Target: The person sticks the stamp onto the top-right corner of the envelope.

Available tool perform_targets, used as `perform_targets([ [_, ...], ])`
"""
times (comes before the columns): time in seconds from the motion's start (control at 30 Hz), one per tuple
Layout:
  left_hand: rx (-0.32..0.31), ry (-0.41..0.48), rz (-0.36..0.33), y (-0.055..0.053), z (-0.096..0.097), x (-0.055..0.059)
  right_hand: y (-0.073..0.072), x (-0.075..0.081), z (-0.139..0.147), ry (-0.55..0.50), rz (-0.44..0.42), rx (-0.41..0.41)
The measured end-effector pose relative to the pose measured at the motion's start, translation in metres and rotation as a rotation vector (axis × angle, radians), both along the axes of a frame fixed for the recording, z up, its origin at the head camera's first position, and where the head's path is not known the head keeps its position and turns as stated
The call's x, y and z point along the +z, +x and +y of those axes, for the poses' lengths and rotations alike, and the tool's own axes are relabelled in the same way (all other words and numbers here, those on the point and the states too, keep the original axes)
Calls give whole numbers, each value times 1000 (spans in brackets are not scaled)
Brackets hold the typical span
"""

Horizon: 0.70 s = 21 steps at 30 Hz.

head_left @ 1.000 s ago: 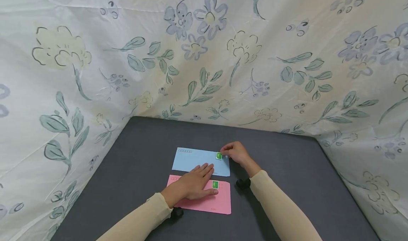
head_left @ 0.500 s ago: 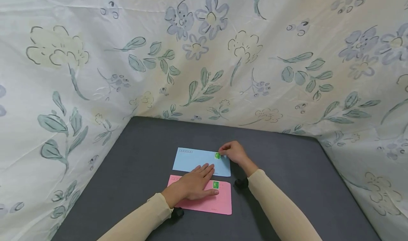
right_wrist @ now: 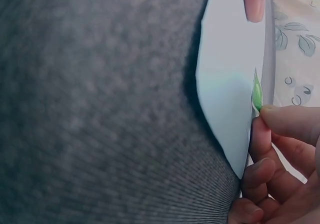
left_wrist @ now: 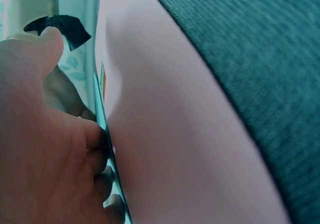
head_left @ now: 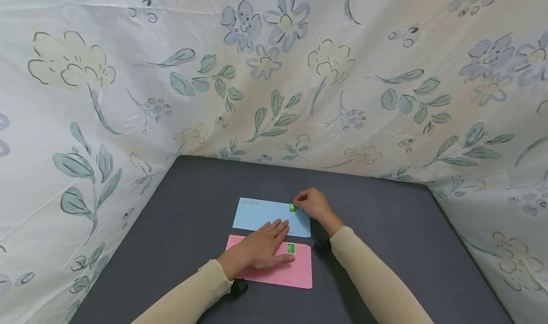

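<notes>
A blue envelope (head_left: pixel 257 214) lies above a pink envelope (head_left: pixel 295 272) on the dark table. My left hand (head_left: pixel 259 248) is spread flat across the pink one, its straight fingertips resting on the lower edge of the blue one. Between thumb and index finger, my right hand (head_left: pixel 314 204) pinches a green postage stamp (right_wrist: pixel 257 93) by its edge, at the blue envelope's upper right corner. In the right wrist view the stamp stands slightly tilted over the paper. A second green stamp (head_left: pixel 290 248) sits on the pink envelope's upper right part, beside my left thumb.
The dark grey tabletop (head_left: pixel 385 248) stretches around both envelopes. A floral cloth (head_left: pixel 274 76) hangs along the back and sides. Black wrist-worn devices (head_left: pixel 239 287) show under the cuffs of both cream sleeves (head_left: pixel 376 271).
My right hand has shifted slightly left with the stamp, further in from the blue envelope's right edge. The left hand stays flat in the same place.
</notes>
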State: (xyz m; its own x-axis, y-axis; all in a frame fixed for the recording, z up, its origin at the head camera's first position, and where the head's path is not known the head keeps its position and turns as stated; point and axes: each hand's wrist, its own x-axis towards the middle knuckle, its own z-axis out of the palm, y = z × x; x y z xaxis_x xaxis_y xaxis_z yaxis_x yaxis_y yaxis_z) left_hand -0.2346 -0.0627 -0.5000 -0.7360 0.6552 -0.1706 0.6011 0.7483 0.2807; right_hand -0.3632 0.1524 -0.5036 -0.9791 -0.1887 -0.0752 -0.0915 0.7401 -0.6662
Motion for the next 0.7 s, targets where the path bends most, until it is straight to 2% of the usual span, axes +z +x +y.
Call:
perform_targets([
  [0.7,3,1,16,1,0,-2,7,2,-8,59,34,-15],
])
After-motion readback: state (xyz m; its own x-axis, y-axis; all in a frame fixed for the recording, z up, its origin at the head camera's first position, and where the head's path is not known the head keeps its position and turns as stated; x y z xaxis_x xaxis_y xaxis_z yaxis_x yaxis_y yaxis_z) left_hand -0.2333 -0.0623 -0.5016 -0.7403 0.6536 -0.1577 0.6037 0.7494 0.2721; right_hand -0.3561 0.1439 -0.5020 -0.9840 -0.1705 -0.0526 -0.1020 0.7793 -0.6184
